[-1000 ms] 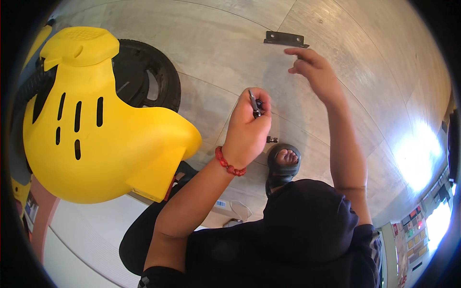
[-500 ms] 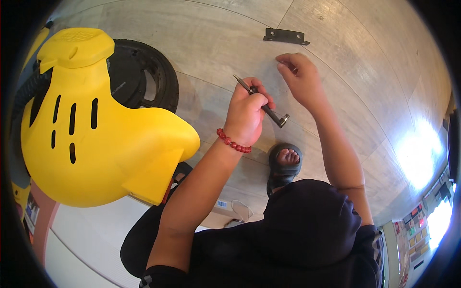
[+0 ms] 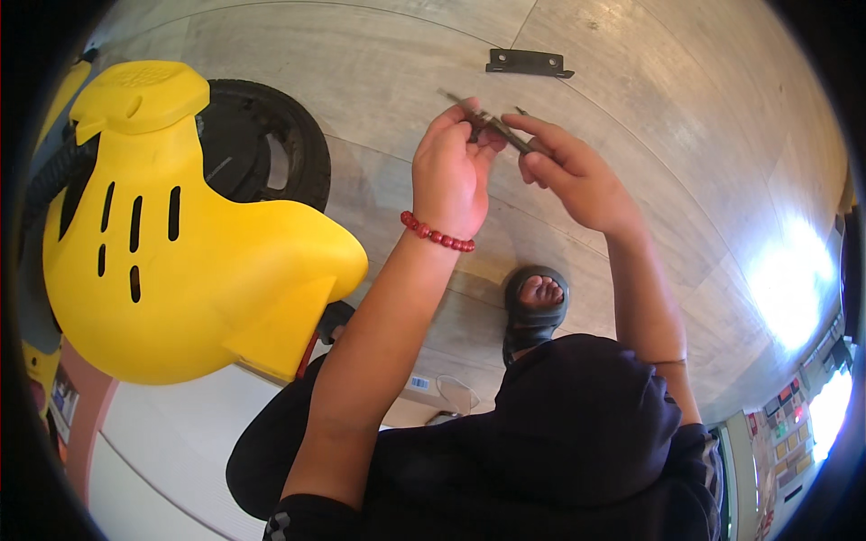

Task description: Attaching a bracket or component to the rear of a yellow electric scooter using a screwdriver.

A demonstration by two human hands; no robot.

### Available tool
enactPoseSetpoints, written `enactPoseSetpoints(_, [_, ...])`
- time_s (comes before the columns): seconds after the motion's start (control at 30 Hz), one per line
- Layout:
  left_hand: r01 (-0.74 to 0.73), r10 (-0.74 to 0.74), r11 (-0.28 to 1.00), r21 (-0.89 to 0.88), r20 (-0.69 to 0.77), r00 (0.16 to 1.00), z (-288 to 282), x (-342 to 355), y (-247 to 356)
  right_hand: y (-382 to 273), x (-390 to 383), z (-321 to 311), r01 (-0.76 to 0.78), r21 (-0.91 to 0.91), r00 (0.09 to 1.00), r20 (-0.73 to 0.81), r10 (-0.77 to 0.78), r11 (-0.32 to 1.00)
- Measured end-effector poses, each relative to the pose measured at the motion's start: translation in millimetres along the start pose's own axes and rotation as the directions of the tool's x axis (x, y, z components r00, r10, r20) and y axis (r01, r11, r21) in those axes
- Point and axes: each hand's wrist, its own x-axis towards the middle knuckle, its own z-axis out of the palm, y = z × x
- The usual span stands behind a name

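Screwdriver (image 3: 487,122) between both hands' fingers (image 3: 465,122).

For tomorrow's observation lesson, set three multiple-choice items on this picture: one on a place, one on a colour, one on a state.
1. Where does the dark metal bracket lie?
A. on the floor beyond the hands
B. on the yellow cover
C. under the sandalled foot

2. What colour is the bead bracelet on the left wrist?
A. blue
B. red
C. white

3. How is the thin dark tool held?
A. it lies loose on the floor
B. by the right hand alone
C. by both hands

Answers: 1 A, it rests flat on the pale floor past the fingertips; 2 B, the beads are red; 3 C, the left hand grips it and the right hand pinches its other end.
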Motion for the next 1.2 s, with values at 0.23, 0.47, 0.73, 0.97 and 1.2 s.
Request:
enactPoseSetpoints(0.23, [0.065,-0.068,0.995,0.081,0.039,0.997,-10.2,3.9,12.3,4.6,-6.9,-14.1,0.05,0.186,0.974,-0.224,-0.007,0.981])
enactPoseSetpoints(0.47, [0.025,-0.027,0.999,0.019,0.08,0.996,-12.7,0.6,10.9,5.6,-18.1,-5.3,0.009,0.173,0.969,-0.246,0.034,0.985])
enactPoseSetpoints(0.73, [-0.006,-0.002,0.999,0.052,0.16,0.987,-22.0,3.0,10.4,-7.8,-34.3,1.7,-0.008,-0.09,0.976,-0.219,-0.012,0.996])
enactPoseSetpoints(0.97, [0.012,-0.03,0.99,0.142,0.128,0.991,-14.5,4.3,6.7,-3.9,-38.2,1.4,0.001,-0.193,0.958,-0.282,-0.057,0.981])
enactPoseSetpoints(1.2, [-0.023,-0.003,0.987,0.16,0.159,0.987,-19.1,5.9,7.4,-0.7,-39.1,2.7,0.043,-0.221,0.942,-0.315,-0.114,0.974])
